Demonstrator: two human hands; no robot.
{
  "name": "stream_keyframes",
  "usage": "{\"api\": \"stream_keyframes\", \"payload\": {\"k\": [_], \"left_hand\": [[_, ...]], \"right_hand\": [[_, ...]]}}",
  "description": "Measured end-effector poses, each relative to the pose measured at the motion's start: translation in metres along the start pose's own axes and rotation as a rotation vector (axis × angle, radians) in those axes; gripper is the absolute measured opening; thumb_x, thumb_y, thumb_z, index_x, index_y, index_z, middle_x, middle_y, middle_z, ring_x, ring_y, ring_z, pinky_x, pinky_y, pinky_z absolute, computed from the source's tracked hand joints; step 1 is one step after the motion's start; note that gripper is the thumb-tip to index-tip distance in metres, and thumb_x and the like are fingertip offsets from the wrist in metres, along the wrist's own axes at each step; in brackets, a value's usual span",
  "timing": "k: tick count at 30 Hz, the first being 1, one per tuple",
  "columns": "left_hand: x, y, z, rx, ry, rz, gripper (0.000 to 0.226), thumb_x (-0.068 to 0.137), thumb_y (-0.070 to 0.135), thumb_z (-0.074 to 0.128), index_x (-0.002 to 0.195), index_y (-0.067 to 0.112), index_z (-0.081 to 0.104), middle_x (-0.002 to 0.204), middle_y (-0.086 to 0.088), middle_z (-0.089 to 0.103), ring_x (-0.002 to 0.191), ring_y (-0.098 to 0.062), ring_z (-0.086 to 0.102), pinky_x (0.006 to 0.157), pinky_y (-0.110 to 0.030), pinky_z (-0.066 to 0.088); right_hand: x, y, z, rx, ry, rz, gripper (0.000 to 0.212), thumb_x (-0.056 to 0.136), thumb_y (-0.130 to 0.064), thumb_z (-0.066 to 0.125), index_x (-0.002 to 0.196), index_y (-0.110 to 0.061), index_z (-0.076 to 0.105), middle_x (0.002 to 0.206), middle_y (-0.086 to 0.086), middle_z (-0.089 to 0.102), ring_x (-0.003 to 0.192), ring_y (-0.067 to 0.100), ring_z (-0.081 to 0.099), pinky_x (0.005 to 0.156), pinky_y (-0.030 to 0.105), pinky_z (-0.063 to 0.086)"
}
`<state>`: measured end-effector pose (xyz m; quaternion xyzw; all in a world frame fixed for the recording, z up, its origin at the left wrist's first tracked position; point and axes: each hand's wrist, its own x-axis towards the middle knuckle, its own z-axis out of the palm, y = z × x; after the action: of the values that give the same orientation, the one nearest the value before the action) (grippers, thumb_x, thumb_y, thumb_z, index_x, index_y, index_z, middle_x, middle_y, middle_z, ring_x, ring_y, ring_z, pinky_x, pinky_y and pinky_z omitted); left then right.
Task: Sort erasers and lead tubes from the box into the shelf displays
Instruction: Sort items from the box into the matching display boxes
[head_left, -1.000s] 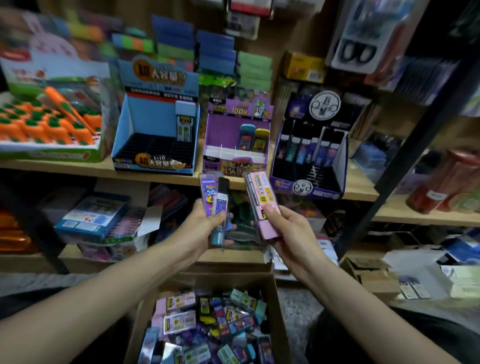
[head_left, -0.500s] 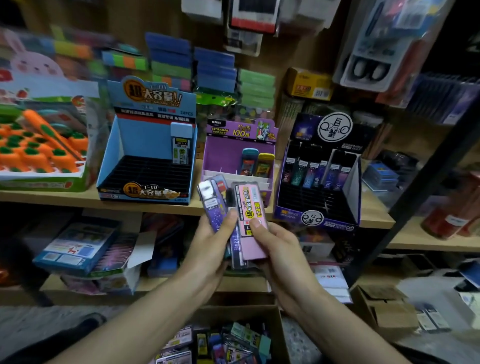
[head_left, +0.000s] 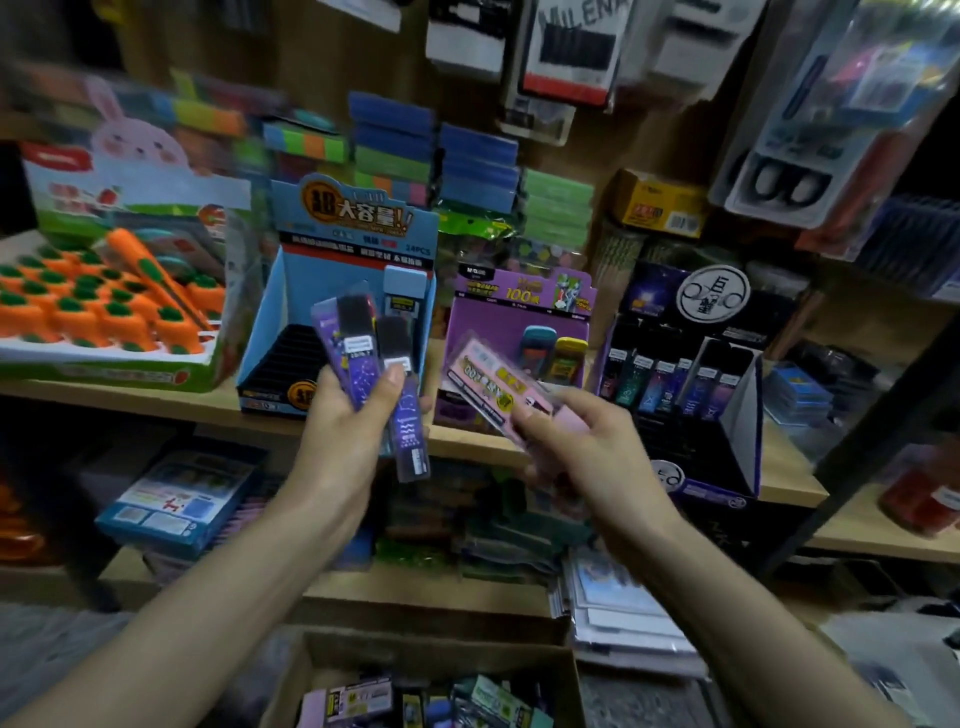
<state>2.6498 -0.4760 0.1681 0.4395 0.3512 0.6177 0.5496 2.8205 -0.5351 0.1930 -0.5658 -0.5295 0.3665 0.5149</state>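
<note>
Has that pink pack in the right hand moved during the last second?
Yes. The pink pack in the right hand has risen from just below the purple display box to in front of it, and now tilts leftward.

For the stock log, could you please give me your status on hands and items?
Left grip holds purple lead tubes, fanned. Right grip pinches pink pack, tilted, before purple display. Nothing blocking the shelf displays.
</note>
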Motion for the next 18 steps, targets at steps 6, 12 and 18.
{"api": "stream_keyframes", "payload": {"k": [6,12,18], "left_hand": [[0.018,0.019,-0.063,0.062,0.096,0.069,0.021,0.094,0.014,0.050,0.114,0.019,0.052,0.096,-0.003,0.066,0.073,-0.007,0.070,0.056,-0.022,0.056],[0.023,0.023,-0.105,0.077,0.151,0.075,0.015,0.093,0.014,0.051,0.104,0.022,0.054,0.091,-0.002,0.068,0.071,-0.010,0.071,0.055,-0.024,0.057],[0.024,0.021,-0.111,0.080,0.127,0.049,0.019,0.089,0.021,0.055,0.106,0.029,0.054,0.088,0.004,0.073,0.077,-0.013,0.072,0.056,-0.024,0.056]], "right_hand": [[0.088,-0.030,0.054,-0.193,-0.024,-0.072,0.016,0.086,-0.020,0.064,0.085,-0.017,0.048,0.071,0.003,0.062,0.057,0.017,0.054,0.046,0.025,0.037],[0.160,-0.049,0.090,-0.448,-0.041,-0.286,0.015,0.079,-0.015,0.072,0.085,-0.005,0.064,0.071,0.008,0.061,0.064,0.016,0.052,0.059,0.025,0.043],[0.197,-0.056,0.109,-0.969,-0.096,-0.597,0.021,0.080,-0.016,0.072,0.088,-0.004,0.057,0.086,0.017,0.061,0.083,0.030,0.056,0.059,0.030,0.022]]}}
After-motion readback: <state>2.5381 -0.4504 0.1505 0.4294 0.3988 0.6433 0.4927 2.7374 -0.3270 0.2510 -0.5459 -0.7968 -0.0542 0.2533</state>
